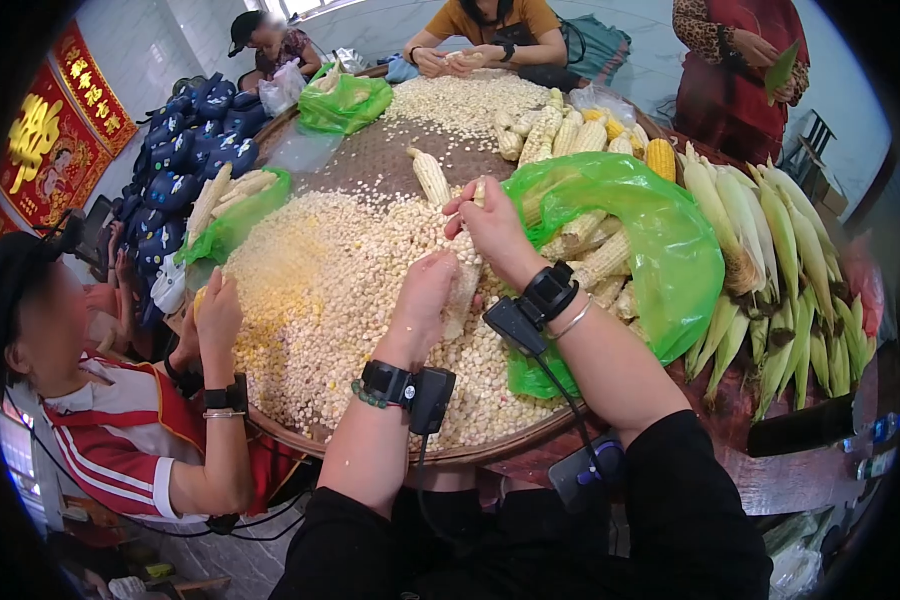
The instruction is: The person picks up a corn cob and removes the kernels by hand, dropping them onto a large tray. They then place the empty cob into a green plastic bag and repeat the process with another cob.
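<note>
Over the heap of loose pale kernels (310, 260), both my hands are closed on one pale corn cob (462, 300). The cob stands steeply, with its lower part below my fingers and its tip showing at the top. My left hand (425, 295) grips its lower part. My right hand (498, 235) wraps around the upper part, with fingers pressed against it. Another whole white cob (430, 177) lies on the kernels just beyond my hands. Beside my right hand is a green plastic bag (660, 240) that holds several cobs.
A wide round woven tray (490, 452) carries the kernels. Husked cobs (560, 130) lie at its far right. Unhusked corn (760, 230) is piled on the right. On the left, a co-worker's hand (218, 318) holds a yellow piece of corn. More people work at the far side.
</note>
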Available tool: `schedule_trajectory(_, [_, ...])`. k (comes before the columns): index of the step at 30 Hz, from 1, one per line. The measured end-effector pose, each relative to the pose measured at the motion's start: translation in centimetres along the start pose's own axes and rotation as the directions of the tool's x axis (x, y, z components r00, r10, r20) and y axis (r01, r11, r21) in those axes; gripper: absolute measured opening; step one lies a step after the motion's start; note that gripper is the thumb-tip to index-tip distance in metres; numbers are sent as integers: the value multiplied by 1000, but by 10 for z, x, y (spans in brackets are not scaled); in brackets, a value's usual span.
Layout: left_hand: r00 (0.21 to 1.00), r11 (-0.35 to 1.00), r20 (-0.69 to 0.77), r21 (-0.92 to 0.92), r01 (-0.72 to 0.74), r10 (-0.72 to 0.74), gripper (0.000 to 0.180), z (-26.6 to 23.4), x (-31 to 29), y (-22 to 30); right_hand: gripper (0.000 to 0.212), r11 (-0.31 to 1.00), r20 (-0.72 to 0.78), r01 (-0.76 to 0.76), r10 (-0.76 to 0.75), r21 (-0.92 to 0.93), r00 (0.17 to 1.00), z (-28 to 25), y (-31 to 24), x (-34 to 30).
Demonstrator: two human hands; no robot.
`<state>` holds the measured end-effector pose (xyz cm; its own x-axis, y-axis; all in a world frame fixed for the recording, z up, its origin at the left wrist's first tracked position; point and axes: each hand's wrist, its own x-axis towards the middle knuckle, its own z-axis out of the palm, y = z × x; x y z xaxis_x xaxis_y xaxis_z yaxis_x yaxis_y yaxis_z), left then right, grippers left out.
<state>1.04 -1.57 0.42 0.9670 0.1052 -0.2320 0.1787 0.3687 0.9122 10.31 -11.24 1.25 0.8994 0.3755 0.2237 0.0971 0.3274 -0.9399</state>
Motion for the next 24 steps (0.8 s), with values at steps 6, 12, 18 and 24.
schedule_trajectory(6, [998, 991, 2, -119, 57, -57, 12, 2, -4, 7, 10, 1000, -19, -17, 17, 3, 1000, -1, -3, 3])
schedule_trajectory(12, [990, 987, 35, 80, -141, 139, 28, 9, -5, 4, 9, 998, -60, -62, 63, 5, 996, -7, 1, 8])
schedule_trajectory(18, [983, 961, 52, 205, -185, 178, 22, 6, -4, 1, 12, 998, -67, -37, 40, 48, 997, -4, 4, 9])
schedule_trajectory(24, [987, 951, 24, 264, -162, 162, 11, 0, 1, -1, 13, 996, -17, -49, 51, 77, 999, 0, 1, 7])
